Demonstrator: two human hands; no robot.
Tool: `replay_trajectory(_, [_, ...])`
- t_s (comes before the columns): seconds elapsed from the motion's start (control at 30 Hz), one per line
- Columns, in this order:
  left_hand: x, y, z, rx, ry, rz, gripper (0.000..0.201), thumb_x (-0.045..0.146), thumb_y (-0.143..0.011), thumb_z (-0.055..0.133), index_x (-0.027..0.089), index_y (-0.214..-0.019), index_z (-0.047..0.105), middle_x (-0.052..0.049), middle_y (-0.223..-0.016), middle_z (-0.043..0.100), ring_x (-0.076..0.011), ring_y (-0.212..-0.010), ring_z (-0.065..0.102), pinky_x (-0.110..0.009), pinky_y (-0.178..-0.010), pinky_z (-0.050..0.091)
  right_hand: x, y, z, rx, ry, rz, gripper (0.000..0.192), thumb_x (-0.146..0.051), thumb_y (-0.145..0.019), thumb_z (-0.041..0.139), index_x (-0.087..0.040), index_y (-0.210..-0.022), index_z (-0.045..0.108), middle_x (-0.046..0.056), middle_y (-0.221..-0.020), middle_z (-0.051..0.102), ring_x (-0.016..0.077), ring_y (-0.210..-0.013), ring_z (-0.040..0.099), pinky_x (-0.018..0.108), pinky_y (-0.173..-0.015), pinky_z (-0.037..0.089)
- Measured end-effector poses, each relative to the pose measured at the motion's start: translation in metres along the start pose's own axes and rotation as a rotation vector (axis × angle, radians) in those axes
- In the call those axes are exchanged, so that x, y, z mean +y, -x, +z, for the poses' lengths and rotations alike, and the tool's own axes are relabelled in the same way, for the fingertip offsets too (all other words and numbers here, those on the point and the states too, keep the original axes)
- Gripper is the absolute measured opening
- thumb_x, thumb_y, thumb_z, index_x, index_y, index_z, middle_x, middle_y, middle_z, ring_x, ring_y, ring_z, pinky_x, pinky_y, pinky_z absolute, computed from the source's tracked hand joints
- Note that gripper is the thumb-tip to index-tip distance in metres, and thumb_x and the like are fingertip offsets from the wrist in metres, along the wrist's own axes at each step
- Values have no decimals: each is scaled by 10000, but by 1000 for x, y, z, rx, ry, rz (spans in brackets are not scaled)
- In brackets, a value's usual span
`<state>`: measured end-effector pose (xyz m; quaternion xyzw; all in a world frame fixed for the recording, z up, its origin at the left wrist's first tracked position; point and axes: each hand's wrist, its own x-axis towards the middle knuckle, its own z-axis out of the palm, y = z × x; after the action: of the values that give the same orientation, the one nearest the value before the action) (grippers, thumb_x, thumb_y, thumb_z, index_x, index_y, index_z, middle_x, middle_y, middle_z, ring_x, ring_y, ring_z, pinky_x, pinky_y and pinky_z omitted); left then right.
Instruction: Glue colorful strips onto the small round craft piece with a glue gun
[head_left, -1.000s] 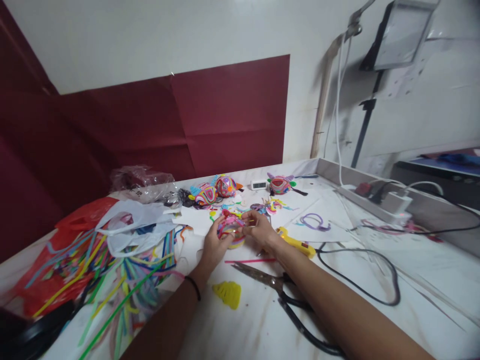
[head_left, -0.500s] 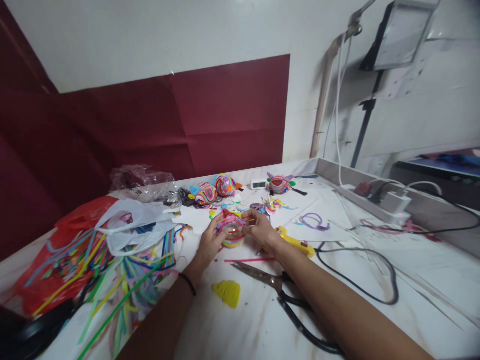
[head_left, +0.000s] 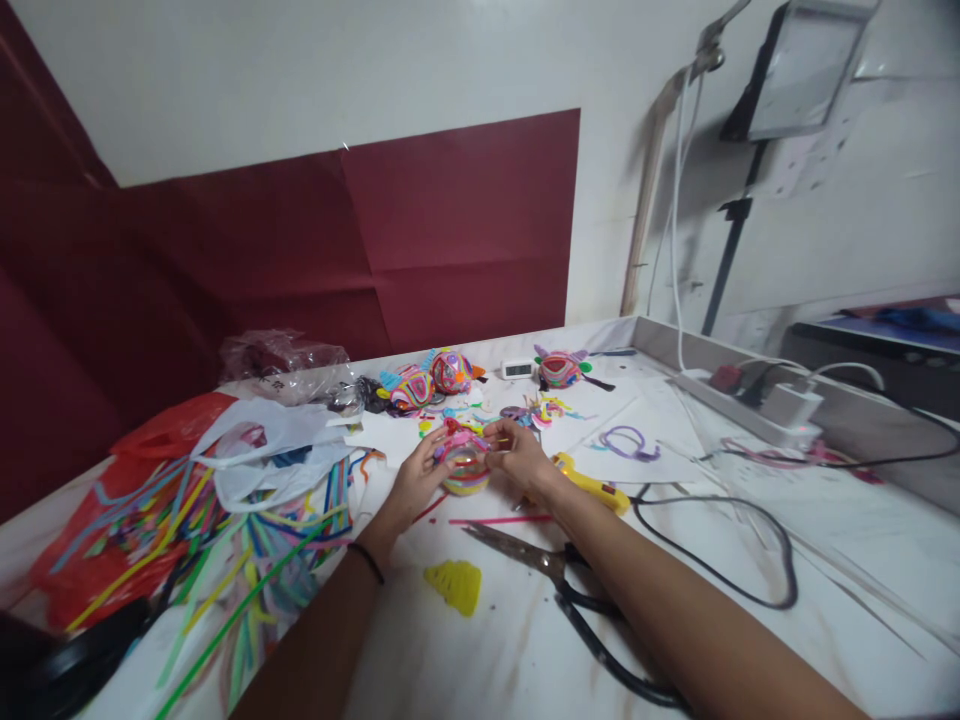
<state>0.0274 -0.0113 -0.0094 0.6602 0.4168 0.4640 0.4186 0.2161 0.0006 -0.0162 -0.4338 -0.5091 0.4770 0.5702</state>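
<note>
Both hands are cupped round the colourful striped ball [head_left: 465,468]: left hand [head_left: 415,482] fingers curled on its left side, right hand [head_left: 517,458] pinching its right edge, just beyond the scissors [head_left: 559,585].

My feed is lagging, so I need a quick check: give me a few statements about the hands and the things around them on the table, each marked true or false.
1. Both hands, left hand and right hand, are on the striped ball. True.
2. The scissors are in the right hand. False: they lie on the table under the right forearm.
3. The yellow glue gun lies right of the right hand. True.
4. The yellow ridged piece sits on top of the ball. False: it lies on the table, nearer the camera.
</note>
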Motion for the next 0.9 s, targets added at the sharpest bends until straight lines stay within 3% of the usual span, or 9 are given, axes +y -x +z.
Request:
replay_trajectory(0.37, [-1, -1, -4, -59, 44, -25, 594, 327, -762, 671, 195, -1315, 497, -142, -1419, 483, -273, -1268, 500, -392, -1007, 441, -3, 2, 1, 0, 1, -6, 353, -163, -455, 702, -209, -779, 571, -37, -723, 558, 141, -695, 522, 273, -632, 462])
replay_trajectory(0.9, [3, 1, -5, -71, 65, -70, 563, 311, -778, 654, 183, -1311, 521, -150, -1328, 569, -275, -1161, 576, -408, -976, 451, -5, 3, 0, 8, 8, 13, 372, -161, -450, 733, -205, -783, 571, -41, -712, 567, 137, -687, 527, 268, -627, 455])
